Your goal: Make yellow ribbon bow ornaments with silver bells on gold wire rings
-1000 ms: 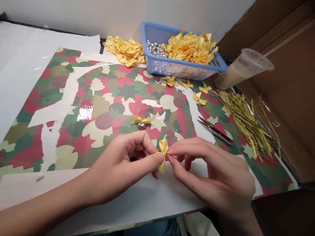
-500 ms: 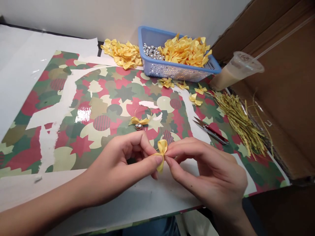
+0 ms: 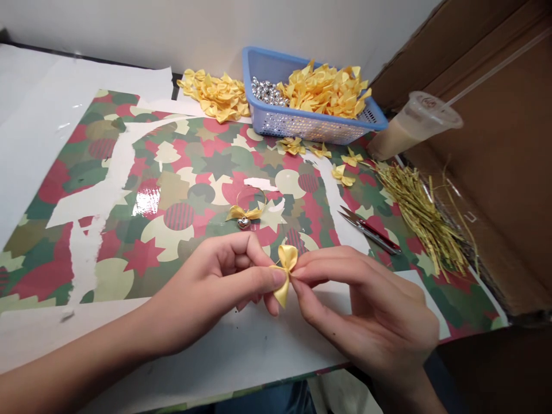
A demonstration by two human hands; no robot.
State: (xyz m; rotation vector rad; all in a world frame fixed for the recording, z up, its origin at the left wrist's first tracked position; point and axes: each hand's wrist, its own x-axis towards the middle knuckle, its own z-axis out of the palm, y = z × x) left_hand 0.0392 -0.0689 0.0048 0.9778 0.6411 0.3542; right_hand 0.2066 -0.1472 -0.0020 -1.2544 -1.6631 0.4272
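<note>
Just above the table's front, my left hand (image 3: 233,282) pinches a small yellow ribbon bow (image 3: 287,257) between thumb and fingers. From the other side, the thumb and forefinger of my right hand (image 3: 362,305) are closed at the bow's middle. A thin strand shows by the bow's upper left; its far end is hidden by the fingers. Beyond my hands lies a thin gold ring with a yellow bow (image 3: 245,213) and a silver jingle bell (image 3: 244,222).
A blue basket (image 3: 297,123) holds yellow bows and silver bells, with a bow pile (image 3: 215,95) beside it. Several bows (image 3: 342,174) lie in front. At right are thread snips (image 3: 371,231), gold twist ties (image 3: 422,218), a drink cup (image 3: 409,126) and cardboard (image 3: 495,144).
The bow has turned slightly, and its lower tail now shows more. My right hand has shifted a little right and down, still pinching at the bow.
</note>
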